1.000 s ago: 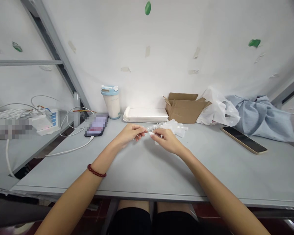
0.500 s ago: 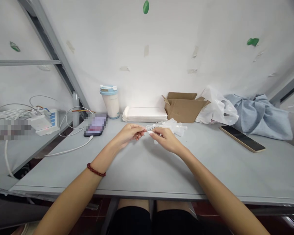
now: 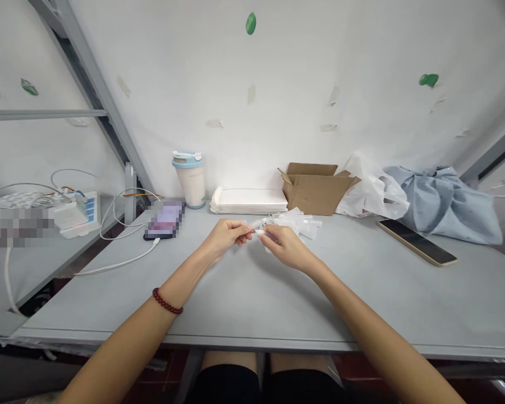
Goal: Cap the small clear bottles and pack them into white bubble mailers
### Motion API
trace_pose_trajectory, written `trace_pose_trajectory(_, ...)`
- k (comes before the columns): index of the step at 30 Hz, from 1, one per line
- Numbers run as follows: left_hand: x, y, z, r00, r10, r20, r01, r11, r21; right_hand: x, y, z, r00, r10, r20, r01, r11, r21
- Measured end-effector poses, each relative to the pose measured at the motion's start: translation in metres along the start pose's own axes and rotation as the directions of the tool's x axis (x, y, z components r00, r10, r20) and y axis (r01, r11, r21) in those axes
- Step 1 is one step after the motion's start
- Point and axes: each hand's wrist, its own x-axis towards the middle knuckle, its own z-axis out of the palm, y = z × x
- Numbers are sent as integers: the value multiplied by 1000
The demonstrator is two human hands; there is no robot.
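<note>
You seem to be mid-way through fingertip work on a small white piece (image 3: 260, 232), over the table (image 3: 256, 306) beside the clear plastic bundle (image 3: 309, 226). Your right hand (image 3: 289, 247) pinches it; your left hand (image 3: 227, 237) is pinched closed too — on what, I can't tell. Next likely calls for light, steady fingers — no tugging.

Blue-lidded tumbler (image 3: 190, 179) upright, back L by white wall (image 3: 290, 73); lit phone (image 3: 165, 219), scrn pixelated, in front w/ white cable (image 3: 128, 261). Pwr strip (image 3: 91, 212) far L. Open cardbd box (image 3: 317, 192) back R of ctr, next to plastic bag (image 3: 372, 188), then lt-blue cloth bundle (image 3: 444, 207). 2nd phone (image 3: 416, 241), dark scrn, flat in front of those. Wall has tape bits (image 3: 214, 123) + green spots (image 3: 251, 23).
</note>
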Motion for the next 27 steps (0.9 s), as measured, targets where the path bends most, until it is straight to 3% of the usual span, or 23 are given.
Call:
trace_pose_trajectory(9, -1, -1, 3, 999, 17, 27, -17, 1000, 5, -1, 3, -1, 999, -39, 21, 40, 999, -11)
trace_pose_trajectory(20, 8, -7, -8, 997, -56, 61, 56, 998, 3, 6, 9, 10, 1000, -21, -15, 21, 999, -44)
trace_pose_trajectory(27, 5, 3, -18, 993, 53, 107, -75, 975, 208, 10, 8, 22, 996, -69, -59, 62, 991, -120)
